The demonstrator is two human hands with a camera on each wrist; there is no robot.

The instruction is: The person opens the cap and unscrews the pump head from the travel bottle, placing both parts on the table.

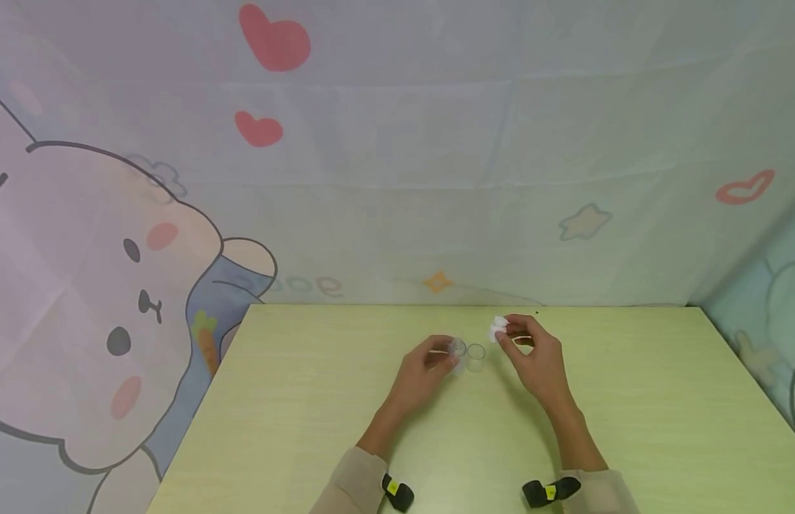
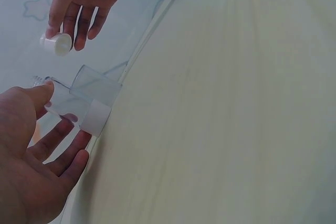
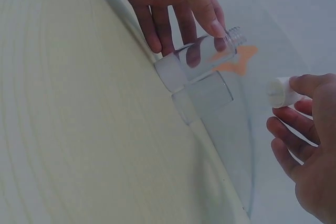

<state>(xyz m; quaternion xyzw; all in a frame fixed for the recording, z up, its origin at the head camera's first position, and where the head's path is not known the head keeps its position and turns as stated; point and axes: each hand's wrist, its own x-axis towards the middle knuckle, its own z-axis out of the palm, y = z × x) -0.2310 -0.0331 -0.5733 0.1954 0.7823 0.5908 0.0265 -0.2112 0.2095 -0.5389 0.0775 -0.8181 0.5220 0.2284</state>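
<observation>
My left hand (image 1: 421, 373) holds a small clear bottle (image 3: 206, 56) upright on the table, thumb on one side near the shoulder and fingers on the other. The bottle has a bare threaded neck (image 3: 237, 36) and a white band (image 2: 95, 117) at its base. Right beside it stands a clear, open-topped cylinder (image 1: 476, 358), like a cover, which neither hand holds. Raised to the right of both, a white cap (image 1: 498, 328) is pinched between the thumb and fingers of my right hand (image 1: 540, 360). The cap's hollow underside shows in the left wrist view.
The pale wooden table (image 1: 294, 407) runs back to a hanging cloth backdrop (image 1: 397, 214) with printed hearts and a cartoon animal (image 1: 133, 300). Black wrist cameras (image 1: 400, 494) sit at both cuffs.
</observation>
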